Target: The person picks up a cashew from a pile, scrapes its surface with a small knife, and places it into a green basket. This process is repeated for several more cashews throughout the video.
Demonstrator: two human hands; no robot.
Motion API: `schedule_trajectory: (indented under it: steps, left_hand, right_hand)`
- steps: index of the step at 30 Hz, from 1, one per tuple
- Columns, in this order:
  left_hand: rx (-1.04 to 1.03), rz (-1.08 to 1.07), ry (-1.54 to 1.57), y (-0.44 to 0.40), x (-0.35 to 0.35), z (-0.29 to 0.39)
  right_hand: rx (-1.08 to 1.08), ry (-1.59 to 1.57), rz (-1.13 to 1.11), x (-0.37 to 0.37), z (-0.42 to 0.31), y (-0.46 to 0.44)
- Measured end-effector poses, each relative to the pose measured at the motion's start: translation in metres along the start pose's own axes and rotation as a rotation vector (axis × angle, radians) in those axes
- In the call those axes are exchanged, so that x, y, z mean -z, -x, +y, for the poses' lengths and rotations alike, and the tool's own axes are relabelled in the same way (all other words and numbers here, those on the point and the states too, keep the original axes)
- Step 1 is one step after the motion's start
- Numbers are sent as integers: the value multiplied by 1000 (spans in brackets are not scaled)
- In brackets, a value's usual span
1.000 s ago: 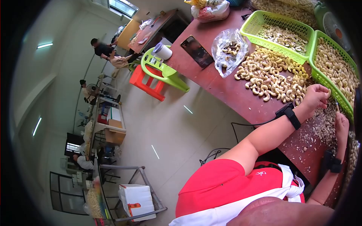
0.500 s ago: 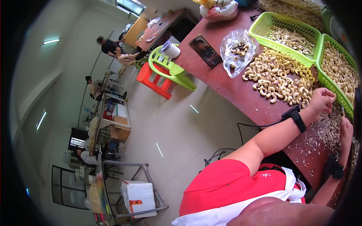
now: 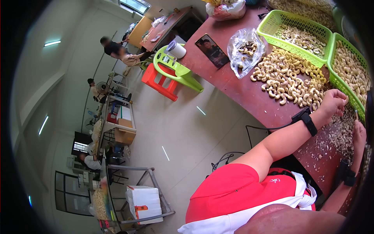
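Observation:
In the head view my left hand (image 3: 333,103) is closed in a pinch on a cashew nut (image 3: 346,100), over the table at the near edge of a cashew pile (image 3: 290,78). My right hand (image 3: 359,134) is wrapped round a slim knife (image 3: 356,114); only its narrow tip shows, pointing toward the left hand. Scraped skin crumbs (image 3: 341,136) lie under and between both hands. Beside the left hand stands a green basket (image 3: 348,95) filled with pale cashews. A second green basket (image 3: 298,52), holding paler nuts and pieces, sits behind the pile.
A clear plastic bag (image 3: 244,54) with dark pieces and a phone (image 3: 212,50) lie on the red table (image 3: 233,87). A white cup (image 3: 176,49) is on a green chair (image 3: 183,76) beside the table. A black cable (image 3: 259,129) runs to the left wrist. Other people work in the background.
My left hand has shifted very slightly, still pinching the cashew. The right hand with the knife has moved a little down and right. The camera view has tilted slightly.

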State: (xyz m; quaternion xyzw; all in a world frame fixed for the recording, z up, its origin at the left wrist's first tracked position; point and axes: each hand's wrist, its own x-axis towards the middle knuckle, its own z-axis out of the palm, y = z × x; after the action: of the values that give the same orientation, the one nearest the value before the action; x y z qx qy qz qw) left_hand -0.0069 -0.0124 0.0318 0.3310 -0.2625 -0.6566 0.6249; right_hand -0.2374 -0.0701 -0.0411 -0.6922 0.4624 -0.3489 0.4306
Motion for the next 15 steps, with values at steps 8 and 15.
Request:
schedule_trajectory:
  steps: [8,15]
  left_hand:
    - [4,9,-2,0,-1,0]
    - [-1,16,-18,-1,-1,-1]
  right_hand:
    - [-72,-52,34,-1,-2,2]
    - [-61,-43,52,-1,0,2]
